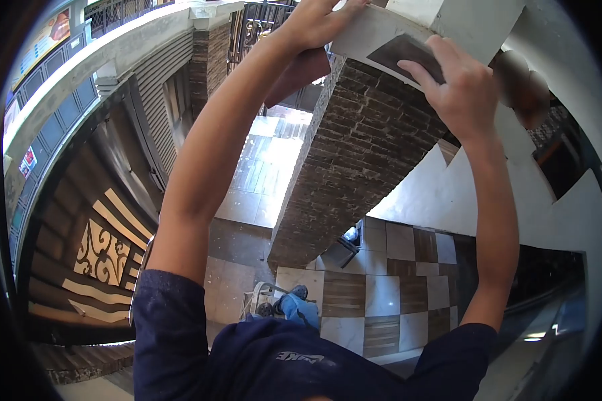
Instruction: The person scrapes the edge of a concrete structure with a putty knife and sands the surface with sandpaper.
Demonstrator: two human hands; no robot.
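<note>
My right hand (pixel 465 90) grips a flat, dark grey scraper-like blade (pixel 405 57), thumb on its near face and fingers over the upper edge. The blade lies against the pale face of the beam (pixel 354 40) on top of the brick-faced pillar (pixel 354 134). At the top of the view, my left hand (pixel 318 23) is raised by the beam's left end, its fingers partly cut off by the frame. A reddish-brown flat board (pixel 304 77) shows below that palm and appears held in it; the grip itself is hidden.
Far below lies a checkered tile floor (pixel 381 294), with a dark stool-like object (pixel 344 250) near the pillar's foot. My blue-clad leg (pixel 297 311) is beside a pale metal frame (pixel 264 287). A metal gate (pixel 100 247) stands left; a blurred person (pixel 525 87) is at right.
</note>
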